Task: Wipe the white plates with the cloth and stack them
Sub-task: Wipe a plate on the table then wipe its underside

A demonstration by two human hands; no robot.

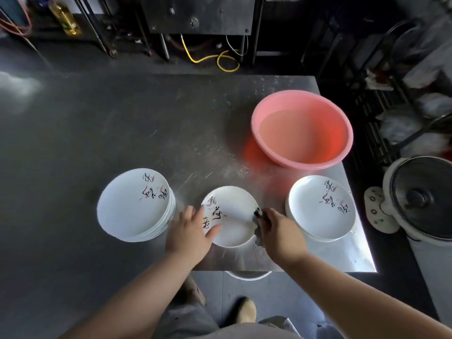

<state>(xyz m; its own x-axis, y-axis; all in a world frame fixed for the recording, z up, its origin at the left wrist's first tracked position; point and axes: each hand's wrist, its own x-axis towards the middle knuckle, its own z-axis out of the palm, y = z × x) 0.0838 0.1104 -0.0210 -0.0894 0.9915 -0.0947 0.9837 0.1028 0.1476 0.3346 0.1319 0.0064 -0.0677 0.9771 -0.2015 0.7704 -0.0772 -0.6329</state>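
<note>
Head view: white plate (232, 216) with black calligraphy; left hand (188, 234) rests flat at 9 o'clock, right hand (281, 233) clutches dark cloth (258, 217) at 3 o'clock.

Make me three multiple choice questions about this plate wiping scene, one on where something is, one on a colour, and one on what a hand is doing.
1. Where does the basin stand?
A. behind the right plate stack
B. on the left plate stack
C. on the floor

2. What colour is the basin?
A. blue
B. pink
C. green

3. What is the right hand doing?
A. resting flat and empty
B. lifting the basin
C. gripping the cloth at the middle plate's edge

Answers: 1 A, it sits on the table beyond the right stack. 2 B, its rim and wall are pink. 3 C, the dark cloth shows under its curled fingers.
</note>
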